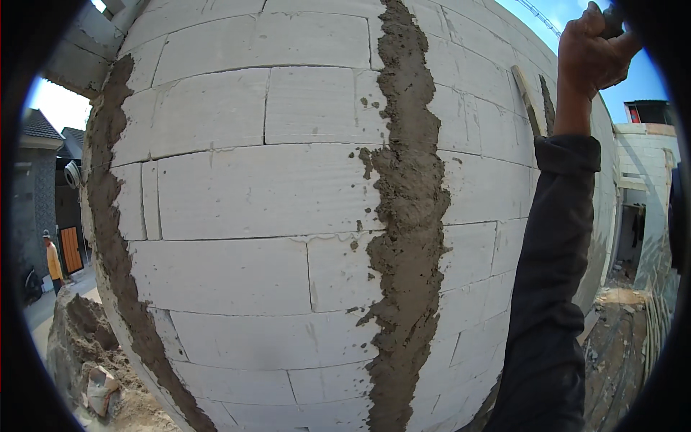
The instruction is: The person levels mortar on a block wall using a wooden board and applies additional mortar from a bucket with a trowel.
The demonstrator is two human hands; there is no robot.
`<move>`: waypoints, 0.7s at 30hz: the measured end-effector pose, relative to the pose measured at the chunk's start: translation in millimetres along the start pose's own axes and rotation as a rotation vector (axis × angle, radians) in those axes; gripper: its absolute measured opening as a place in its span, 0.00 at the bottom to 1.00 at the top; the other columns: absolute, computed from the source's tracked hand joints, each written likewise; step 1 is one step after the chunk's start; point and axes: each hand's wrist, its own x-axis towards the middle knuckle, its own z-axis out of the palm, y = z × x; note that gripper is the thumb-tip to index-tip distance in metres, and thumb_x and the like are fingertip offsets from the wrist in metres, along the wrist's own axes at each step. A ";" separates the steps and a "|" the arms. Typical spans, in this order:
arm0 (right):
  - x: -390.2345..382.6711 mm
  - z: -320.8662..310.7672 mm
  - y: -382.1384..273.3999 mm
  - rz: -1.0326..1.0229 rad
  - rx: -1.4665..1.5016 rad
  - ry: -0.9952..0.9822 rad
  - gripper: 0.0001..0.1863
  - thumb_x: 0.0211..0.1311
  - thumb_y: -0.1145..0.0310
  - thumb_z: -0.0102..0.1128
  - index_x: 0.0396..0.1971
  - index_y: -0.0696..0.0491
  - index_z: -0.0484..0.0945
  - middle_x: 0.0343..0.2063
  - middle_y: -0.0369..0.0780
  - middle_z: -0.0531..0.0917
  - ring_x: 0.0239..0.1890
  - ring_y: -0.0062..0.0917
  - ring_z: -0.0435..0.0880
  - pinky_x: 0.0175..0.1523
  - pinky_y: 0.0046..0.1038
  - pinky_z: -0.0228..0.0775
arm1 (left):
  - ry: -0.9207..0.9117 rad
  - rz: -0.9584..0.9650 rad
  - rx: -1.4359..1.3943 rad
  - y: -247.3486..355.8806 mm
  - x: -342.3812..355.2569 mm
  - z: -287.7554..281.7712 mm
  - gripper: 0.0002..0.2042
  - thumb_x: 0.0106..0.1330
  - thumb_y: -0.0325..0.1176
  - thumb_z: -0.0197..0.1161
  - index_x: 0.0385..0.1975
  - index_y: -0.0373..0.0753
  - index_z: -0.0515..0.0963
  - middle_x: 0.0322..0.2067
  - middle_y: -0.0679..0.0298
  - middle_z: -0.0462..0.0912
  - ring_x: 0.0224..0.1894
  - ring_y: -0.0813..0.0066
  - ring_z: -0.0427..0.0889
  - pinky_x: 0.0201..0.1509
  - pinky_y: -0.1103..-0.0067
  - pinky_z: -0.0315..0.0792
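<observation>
My right arm in a dark sleeve rises along the right side. At its top my right hand (594, 54) is closed, raised near the wall's upper right edge. A dark object (613, 23) shows at its fingers, mostly cut off by the picture's rim, so its kind is unclear. In front of me stands a wall of large white blocks (212, 191). A rough vertical band of wet grey mortar (409, 194) runs down its middle. Another mortar strip (108, 205) follows the left edge. My left hand is out of sight.
A wooden board (529, 101) leans against the wall near my right forearm. At lower left lie a heap of sand (129, 385) and a torn bag (99, 389). A person (52, 264) stands beyond, at far left. Rubble (612, 345) and thin poles (656, 324) lie at right.
</observation>
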 end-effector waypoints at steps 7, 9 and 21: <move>-165.2 191.3 81.6 0.456 -0.229 -1.218 0.23 0.67 0.64 0.56 0.62 0.45 0.73 0.35 0.41 0.86 0.34 0.33 0.85 0.42 0.43 0.77 | 0.034 -0.049 -0.069 7.2 -4.3 32.9 0.23 0.47 0.26 0.69 0.48 0.35 0.87 0.35 0.59 0.90 0.33 0.68 0.89 0.38 0.70 0.84; -224.1 149.9 -12.7 0.493 0.340 -1.054 0.21 0.69 0.62 0.60 0.60 0.48 0.75 0.25 0.39 0.81 0.23 0.23 0.76 0.30 0.34 0.72 | 0.076 -0.062 -0.125 -4.0 -4.6 35.4 0.23 0.47 0.27 0.69 0.48 0.36 0.87 0.35 0.59 0.90 0.33 0.69 0.89 0.38 0.70 0.83; -366.9 -575.3 -421.4 0.884 0.700 -3.023 0.14 0.64 0.65 0.61 0.47 0.51 0.85 0.38 0.51 0.88 0.45 0.51 0.87 0.49 0.53 0.76 | 0.139 0.069 -0.060 -10.5 -44.0 16.1 0.19 0.45 0.35 0.72 0.39 0.34 0.87 0.54 0.46 0.79 0.57 0.51 0.81 0.63 0.66 0.74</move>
